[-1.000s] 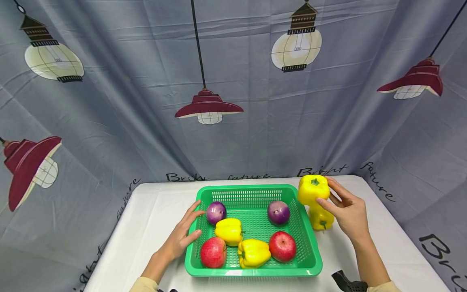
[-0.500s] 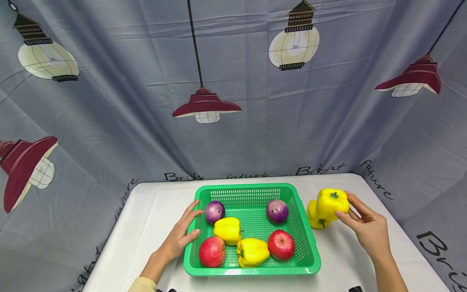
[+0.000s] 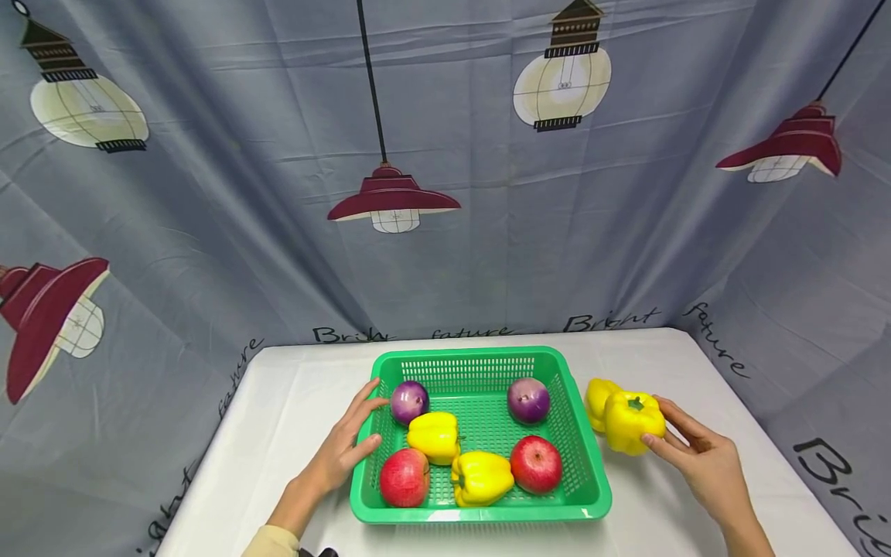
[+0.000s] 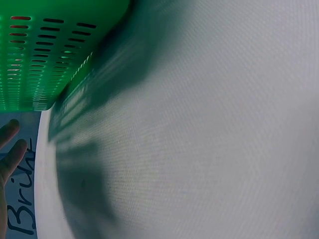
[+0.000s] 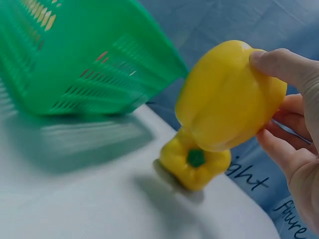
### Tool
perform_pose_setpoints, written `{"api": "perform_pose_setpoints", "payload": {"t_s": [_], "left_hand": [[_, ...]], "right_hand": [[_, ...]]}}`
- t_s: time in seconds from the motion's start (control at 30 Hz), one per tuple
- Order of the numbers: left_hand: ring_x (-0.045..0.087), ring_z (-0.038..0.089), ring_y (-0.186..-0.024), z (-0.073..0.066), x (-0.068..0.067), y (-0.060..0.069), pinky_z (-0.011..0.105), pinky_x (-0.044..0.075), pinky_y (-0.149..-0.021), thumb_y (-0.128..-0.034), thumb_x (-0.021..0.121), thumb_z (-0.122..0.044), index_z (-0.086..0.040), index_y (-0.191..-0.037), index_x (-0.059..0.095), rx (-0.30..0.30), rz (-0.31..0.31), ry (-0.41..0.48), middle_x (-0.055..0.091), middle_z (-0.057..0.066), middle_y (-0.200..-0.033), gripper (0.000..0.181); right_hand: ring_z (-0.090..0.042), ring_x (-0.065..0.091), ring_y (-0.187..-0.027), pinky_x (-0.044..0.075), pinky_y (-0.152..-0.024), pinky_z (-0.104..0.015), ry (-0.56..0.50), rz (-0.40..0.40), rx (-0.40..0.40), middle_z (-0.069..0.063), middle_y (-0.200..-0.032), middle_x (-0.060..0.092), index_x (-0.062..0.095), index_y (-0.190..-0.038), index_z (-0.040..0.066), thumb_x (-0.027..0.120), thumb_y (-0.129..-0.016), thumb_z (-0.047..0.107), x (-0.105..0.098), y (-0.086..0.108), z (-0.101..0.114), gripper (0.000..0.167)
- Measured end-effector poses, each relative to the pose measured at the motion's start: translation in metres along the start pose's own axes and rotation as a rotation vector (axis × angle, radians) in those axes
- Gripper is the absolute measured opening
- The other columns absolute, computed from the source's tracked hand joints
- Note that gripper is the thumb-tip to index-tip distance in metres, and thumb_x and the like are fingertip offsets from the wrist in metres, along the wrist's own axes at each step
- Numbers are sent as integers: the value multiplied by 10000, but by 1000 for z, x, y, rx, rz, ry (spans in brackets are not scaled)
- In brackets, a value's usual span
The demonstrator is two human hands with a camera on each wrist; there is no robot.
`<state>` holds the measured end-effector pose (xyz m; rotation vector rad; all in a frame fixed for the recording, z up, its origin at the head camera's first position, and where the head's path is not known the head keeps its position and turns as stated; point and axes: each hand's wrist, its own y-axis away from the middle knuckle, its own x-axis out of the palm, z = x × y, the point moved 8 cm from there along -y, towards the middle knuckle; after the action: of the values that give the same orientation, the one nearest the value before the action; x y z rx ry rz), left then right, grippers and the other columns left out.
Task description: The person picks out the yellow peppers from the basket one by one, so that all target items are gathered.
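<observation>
My right hand [image 3: 710, 468] holds a yellow bell pepper [image 3: 633, 424] between thumb and fingers, to the right of a green plastic basket [image 3: 480, 514]. In the right wrist view this held pepper [image 5: 227, 99] appears raised off the table. Just behind it, partly covered, a second yellow bell pepper [image 3: 596, 396] rests on the table. My left hand [image 3: 337, 452] has its fingers extended at the basket's left rim. Inside the basket are two purple onions [image 3: 409, 403], two yellow bell peppers [image 3: 435, 438] and two red apples [image 3: 536, 464].
A white-covered table [image 3: 306, 394] carries the basket. Behind and along the sides hangs a grey-blue curtain [image 3: 445, 278] printed with lamps and lettering. The basket's perforated wall [image 4: 45, 50] fills the upper left corner of the left wrist view.
My right hand has carried the held pepper from beside the basket's back right corner to the right, then lower toward the table. The left hand stays at the rim.
</observation>
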<state>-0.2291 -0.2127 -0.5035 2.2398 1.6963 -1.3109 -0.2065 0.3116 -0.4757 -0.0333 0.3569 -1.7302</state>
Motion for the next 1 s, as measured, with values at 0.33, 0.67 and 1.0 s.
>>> {"api": "perform_pose_setpoints", "payload": {"t_s": [0.33, 0.67, 1.0], "left_hand": [[272, 347, -1477, 0, 1, -1, 727, 308, -1027, -911, 546, -196, -74, -1422, 518, -4, 0, 4, 229, 138, -1645, 526], [280, 343, -1472, 1, -1, 1, 727, 315, -1022, -909, 546, -194, -80, -1416, 524, -14, -8, 6, 234, 124, -1645, 520], [279, 363, -1469, 0, 0, 0, 732, 316, -1016, -910, 539, -187, -92, -1416, 521, -29, -6, 10, 225, 116, -1649, 515]], "right_hand": [[234, 427, -1046, 455, -811, -60, 288, 44, 267, 197, -1281, 588, 529, -1418, -50, 830, -850, 306, -2, 32, -38, 735], [49, 533, -1156, 492, -925, -216, 403, 104, 392, 44, -1329, 614, 550, -1430, 18, 816, -830, 453, -6, 43, -52, 788], [-490, 447, -1325, 410, -1024, -622, 428, 263, 483, -225, -1407, 560, 518, -1422, -59, 760, -884, 461, 0, 40, -60, 787]]}}
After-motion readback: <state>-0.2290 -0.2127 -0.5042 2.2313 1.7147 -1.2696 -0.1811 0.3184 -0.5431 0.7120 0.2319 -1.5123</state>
